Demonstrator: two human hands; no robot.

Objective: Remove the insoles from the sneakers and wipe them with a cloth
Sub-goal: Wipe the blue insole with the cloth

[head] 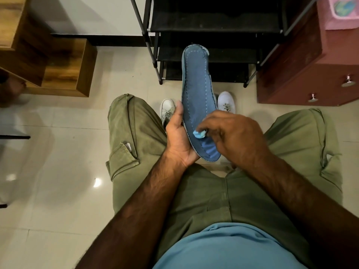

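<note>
— What's there, from the left?
— One sneaker (167,110) on the floor (58,152) between my knees. My left grip (178,136) is curled round the near end of the blue insole (198,94), held up in the air and pointing at the shoe rack (213,22).
— And the right?
— My right grip (235,134) pinches a light-blue cloth (199,134) against the insole's near half. The other sneaker (226,102) stands beyond it.

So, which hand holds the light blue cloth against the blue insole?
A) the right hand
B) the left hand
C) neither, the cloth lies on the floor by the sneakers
A: the right hand pinches the cloth against the insole, while the left hand holds the insole.
</note>
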